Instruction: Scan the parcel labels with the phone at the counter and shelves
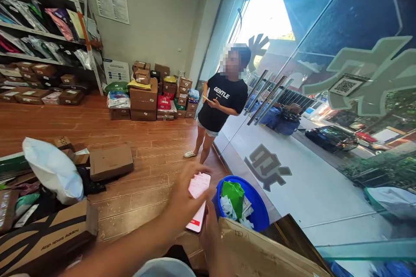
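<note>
A smartphone with a pale pink lit screen and a red button near its lower edge is in front of me. My right hand grips it along its right side. Over the screen hovers my left hand, open, thumb and fingers apart. Whether its fingertips touch the glass I cannot tell. Just beyond the phone stands a blue bin with a green plastic bag and crumpled white waste inside. A cardboard box lies close to my right hand.
A person in a black T-shirt stands ahead by the glass door, holding something thin. Stacked parcels line the wall; shelves hold more. Left on the floor lie boxes and a stuffed white bag.
</note>
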### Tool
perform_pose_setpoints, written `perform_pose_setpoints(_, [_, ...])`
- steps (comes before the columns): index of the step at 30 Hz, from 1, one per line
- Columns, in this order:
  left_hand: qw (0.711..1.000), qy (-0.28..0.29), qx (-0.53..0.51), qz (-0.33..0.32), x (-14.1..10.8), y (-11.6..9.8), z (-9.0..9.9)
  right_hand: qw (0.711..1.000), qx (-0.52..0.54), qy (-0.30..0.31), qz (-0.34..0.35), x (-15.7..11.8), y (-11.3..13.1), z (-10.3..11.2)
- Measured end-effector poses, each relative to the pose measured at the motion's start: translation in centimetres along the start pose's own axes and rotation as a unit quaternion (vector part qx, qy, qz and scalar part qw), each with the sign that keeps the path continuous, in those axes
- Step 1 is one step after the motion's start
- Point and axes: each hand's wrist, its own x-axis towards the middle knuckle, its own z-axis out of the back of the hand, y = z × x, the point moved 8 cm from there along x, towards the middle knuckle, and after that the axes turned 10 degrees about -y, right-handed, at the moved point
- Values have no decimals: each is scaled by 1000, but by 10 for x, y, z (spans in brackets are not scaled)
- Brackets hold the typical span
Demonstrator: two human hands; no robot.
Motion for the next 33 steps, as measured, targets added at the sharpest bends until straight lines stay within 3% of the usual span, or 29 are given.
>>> perform_pose_setpoints(1, [995,-94,44,8,15,15,26,1000,3,19,-20,3,-5,-11])
perform_pose_setpoints(2, [987,-145,64,41,28,34,44,998,7,41,-44,6,-10,-23])
perform_pose_setpoints(3, [982,-151,62,95,38,57,55,996,11,63,-67,8,-14,-34])
perform_pose_setpoints(5, [977,-84,11,197,51,96,59,991,13,99,-94,13,-19,-56])
perform_pose_setpoints(7, [968,-42,-34,247,58,114,62,988,14,120,-96,20,-20,-76])
perform_pose_setpoints(11, [960,-120,-30,251,81,115,86,981,10,154,-118,41,-18,-109])
perform_pose_setpoints(15, [952,-176,-25,251,118,121,98,975,-27,172,-137,76,-14,-133])
perform_pose_setpoints(21, [938,-229,-7,260,189,146,109,968,-62,201,-136,157,-7,-161])
perform_pose_setpoints(27, [939,-240,-74,235,260,165,118,945,-90,265,-170,232,-6,-194])
perform_pose_setpoints(30, [924,-299,-68,229,283,174,142,935,-102,283,-187,260,-6,-212])
perform_pose_setpoints(33, [907,-366,-67,199,294,160,176,926,-114,298,-201,282,-6,-234])
